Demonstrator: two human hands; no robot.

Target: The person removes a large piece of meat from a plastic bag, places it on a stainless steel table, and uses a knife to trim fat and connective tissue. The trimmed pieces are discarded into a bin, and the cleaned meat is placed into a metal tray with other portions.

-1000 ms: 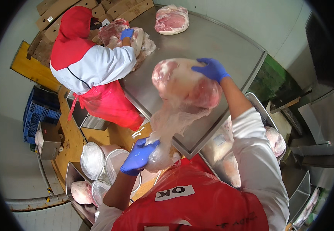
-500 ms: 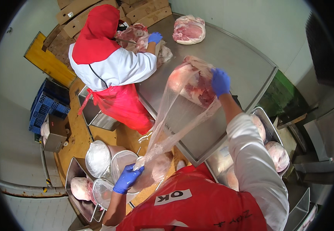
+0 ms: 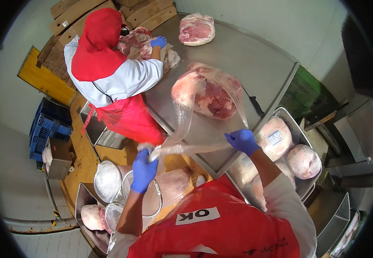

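A large piece of raw meat rests on the steel table under a stretched, clear plastic bag. My left hand, blue-gloved, grips the bag's bunched end beyond the table's near left edge. My right hand, also gloved, is closed on the bag over the table's front corner, nearer me than the meat. A black-handled knife lies right of the meat, its blade partly hidden behind the meat and film.
A co-worker in a red hood handles meat at back left. Another piece sits at back. Cardboard boxes, round lined containers, a bin of wrapped meat, blue crates and a trolley surround us.
My right hand has come off the top of the meat toward me, pulling the film. The meat now rests uncovered by my hand. My left hand has risen slightly. The knife has come into sight.
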